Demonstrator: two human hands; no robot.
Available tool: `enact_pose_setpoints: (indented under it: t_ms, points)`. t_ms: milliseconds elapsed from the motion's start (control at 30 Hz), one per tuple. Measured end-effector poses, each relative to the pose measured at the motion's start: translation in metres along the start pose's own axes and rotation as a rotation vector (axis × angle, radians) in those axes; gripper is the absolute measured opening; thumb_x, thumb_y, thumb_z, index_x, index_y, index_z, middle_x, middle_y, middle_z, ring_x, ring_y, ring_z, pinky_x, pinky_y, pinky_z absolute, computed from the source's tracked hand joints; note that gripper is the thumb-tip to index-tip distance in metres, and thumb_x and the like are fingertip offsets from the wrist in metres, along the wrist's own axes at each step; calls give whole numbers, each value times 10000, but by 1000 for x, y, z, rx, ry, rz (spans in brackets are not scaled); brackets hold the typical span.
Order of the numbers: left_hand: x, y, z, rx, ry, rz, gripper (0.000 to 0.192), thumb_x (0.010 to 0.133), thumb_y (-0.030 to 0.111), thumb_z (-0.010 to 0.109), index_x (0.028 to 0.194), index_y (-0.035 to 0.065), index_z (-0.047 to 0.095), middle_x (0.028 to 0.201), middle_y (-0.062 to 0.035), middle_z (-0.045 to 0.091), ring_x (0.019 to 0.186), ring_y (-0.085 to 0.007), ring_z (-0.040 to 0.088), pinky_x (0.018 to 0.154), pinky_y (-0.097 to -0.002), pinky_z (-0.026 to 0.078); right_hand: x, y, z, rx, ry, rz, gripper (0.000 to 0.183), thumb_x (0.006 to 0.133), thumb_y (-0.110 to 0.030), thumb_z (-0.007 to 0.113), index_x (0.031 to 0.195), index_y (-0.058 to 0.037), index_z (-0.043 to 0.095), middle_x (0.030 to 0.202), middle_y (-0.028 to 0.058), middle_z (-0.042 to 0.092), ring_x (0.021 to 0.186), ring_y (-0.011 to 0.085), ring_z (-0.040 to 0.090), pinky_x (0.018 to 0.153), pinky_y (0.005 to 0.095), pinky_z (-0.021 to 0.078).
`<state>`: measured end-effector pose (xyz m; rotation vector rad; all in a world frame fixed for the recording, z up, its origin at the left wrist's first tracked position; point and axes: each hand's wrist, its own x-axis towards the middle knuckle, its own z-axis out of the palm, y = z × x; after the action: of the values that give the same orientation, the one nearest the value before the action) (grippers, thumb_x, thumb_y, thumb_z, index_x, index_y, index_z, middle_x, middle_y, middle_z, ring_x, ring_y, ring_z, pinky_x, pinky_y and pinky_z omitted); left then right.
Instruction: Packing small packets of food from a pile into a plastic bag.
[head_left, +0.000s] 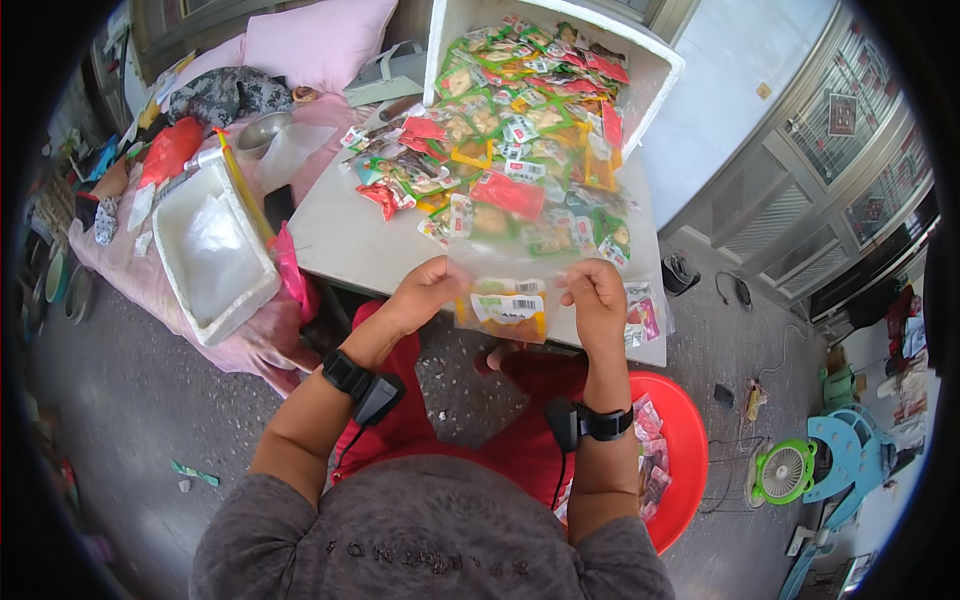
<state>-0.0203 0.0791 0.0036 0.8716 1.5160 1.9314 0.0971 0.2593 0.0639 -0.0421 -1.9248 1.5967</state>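
Note:
Between my two hands hangs a clear plastic bag (499, 259) over the near edge of the white table (360, 247). Inside its lower end are yellow-edged food packets (510, 309) with white labels. My left hand (427, 292) pinches the bag's left side between thumb and fingers. My right hand (596, 296) has curled fingers at the bag's right side and appears to pinch it there. Just beyond the hands spreads a heap of small sealed food packets (517, 135), green, red and yellow. It spills from a tipped white foam box (652, 67).
A red basin (686, 450) with small packets stands by my right leg. On a pink-covered bed (240, 352) at left are a white foam box (262, 281) with clear bags, a metal bowl (262, 133) and a dark phone (280, 204). A green fan (784, 471) stands at far right.

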Motion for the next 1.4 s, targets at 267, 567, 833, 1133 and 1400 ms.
enact_pose_setpoints:
  t_ms: [267, 567, 833, 1133, 1400]
  points:
    - [-7, -4, 25, -82, -46, -72, 107, 762, 55, 447, 851, 6, 481, 841, -24, 514, 793, -88, 459, 726, -223, 367, -32, -5, -9, 283, 117, 170, 29, 763, -23, 426, 787, -21, 443, 671, 54, 506, 533, 78, 460, 491, 180, 385]
    - [-27, 23, 17, 138, -91, 123, 51, 789, 57, 393, 784, 30, 436, 751, -6, 481, 692, -50, 425, 644, -188, 354, -74, 0, -27, 298, 80, 375, 37, 758, -72, 448, 793, -59, 444, 664, 11, 475, 519, 53, 443, 377, 177, 366]
    - [-49, 13, 31, 369, -237, -57, 85, 803, 88, 386, 792, 17, 432, 746, -23, 492, 673, -57, 433, 616, -185, 361, -105, -5, -20, -169, -311, 165, 281, 653, -160, 552, 862, 7, 469, 661, 92, 485, 601, 175, 485, 556, 280, 386]
    - [-54, -5, 46, 160, -320, -87, 75, 796, 58, 378, 841, 4, 404, 807, -89, 496, 651, -117, 471, 569, -236, 424, -113, -8, -26, -388, -252, 17, 117, 662, -114, 472, 698, -3, 478, 645, 146, 468, 626, 304, 468, 553, 364, 370]
    - [-54, -57, 12, 247, -282, -420, 89, 759, 63, 416, 816, 7, 456, 787, -62, 509, 723, -104, 449, 655, -220, 360, -164, -49, -141, -488, 113, 341, 76, 686, -78, 518, 743, -28, 527, 642, 48, 503, 611, 136, 496, 561, 239, 390]
